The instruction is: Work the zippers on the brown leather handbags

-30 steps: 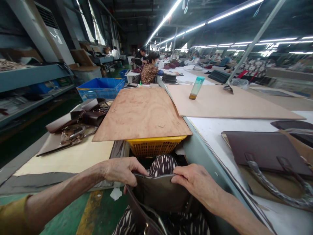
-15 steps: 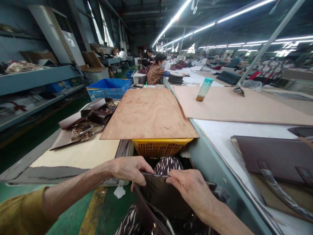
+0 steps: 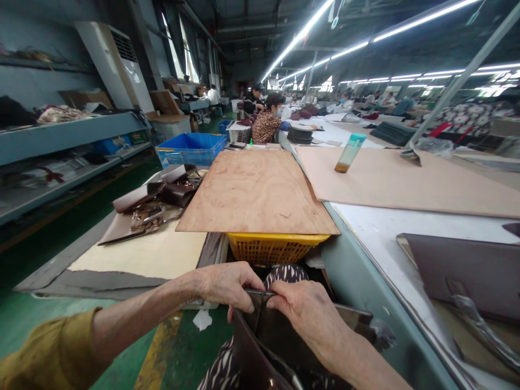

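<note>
A dark brown handbag [image 3: 254,346] rests across my lap, its mouth facing up and its dark lining showing. My left hand [image 3: 233,290] pinches the bag's far rim near its left corner, thumb inside. Close beside it, my right hand [image 3: 303,306] grips the same rim between thumb and fingers. The lower part of the bag runs out of view at the bottom, and my right forearm covers some of it. Patterned black-and-white cloth [image 3: 286,273] over my knee shows just beyond the rim.
Ahead lies a plywood board [image 3: 260,189] over a yellow basket [image 3: 276,249]. Brown bags [image 3: 162,197] are piled at left, near a blue bin [image 3: 190,149]. On the right bench are a bottle of amber liquid [image 3: 349,154] and a brown bag piece [image 3: 467,271]. A co-worker [image 3: 268,122] sits beyond.
My right hand has slid left along the bag's rim, closer to my left hand. The whole scene has shifted slightly to the right as my head turned.
</note>
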### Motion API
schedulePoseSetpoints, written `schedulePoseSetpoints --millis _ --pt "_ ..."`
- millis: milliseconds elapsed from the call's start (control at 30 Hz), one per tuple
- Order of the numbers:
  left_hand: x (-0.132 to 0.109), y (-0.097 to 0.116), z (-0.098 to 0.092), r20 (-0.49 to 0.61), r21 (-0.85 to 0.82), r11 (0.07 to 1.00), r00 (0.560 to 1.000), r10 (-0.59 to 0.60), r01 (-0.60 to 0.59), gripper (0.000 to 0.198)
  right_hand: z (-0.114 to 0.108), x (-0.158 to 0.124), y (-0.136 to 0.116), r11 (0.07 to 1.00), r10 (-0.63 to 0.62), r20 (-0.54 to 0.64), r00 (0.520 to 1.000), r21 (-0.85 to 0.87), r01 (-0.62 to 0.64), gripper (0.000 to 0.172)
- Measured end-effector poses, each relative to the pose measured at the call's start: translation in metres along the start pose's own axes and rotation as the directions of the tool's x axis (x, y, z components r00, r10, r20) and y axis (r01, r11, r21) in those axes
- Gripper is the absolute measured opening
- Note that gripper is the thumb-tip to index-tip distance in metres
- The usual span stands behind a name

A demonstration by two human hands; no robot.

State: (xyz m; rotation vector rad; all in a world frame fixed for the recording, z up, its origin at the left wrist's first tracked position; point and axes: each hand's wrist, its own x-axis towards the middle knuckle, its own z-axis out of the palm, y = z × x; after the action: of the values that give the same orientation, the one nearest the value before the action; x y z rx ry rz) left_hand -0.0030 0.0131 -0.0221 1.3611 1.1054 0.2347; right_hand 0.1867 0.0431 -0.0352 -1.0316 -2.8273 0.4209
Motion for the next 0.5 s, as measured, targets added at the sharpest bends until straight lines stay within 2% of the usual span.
schedulePoseSetpoints --millis 200,367,500 --pt "-0.0015 -0.0037 0.0016 -0.047 0.02 1.0 0.999 0.025 -0.024 0.027 -0.0002 -0.0025 -0.0011 0.999 0.004 0.017 1.0 0.04 -0.005 0.023" --pt "-0.0051 -0.0014 0.006 -0.154 0.048 0.999 0.988 0.022 -0.014 0.02 -0.0021 -0.0008 0.0003 0.996 0.016 0.024 1.0 0.091 -0.018 0.023" --pt "-0.0049 -0.0014 0.009 -0.217 0.067 0.997 0.974 0.057 -0.043 0.025 -0.0047 0.0066 -0.0046 0.99 -0.013 0.074 0.997 0.143 0.002 0.02"
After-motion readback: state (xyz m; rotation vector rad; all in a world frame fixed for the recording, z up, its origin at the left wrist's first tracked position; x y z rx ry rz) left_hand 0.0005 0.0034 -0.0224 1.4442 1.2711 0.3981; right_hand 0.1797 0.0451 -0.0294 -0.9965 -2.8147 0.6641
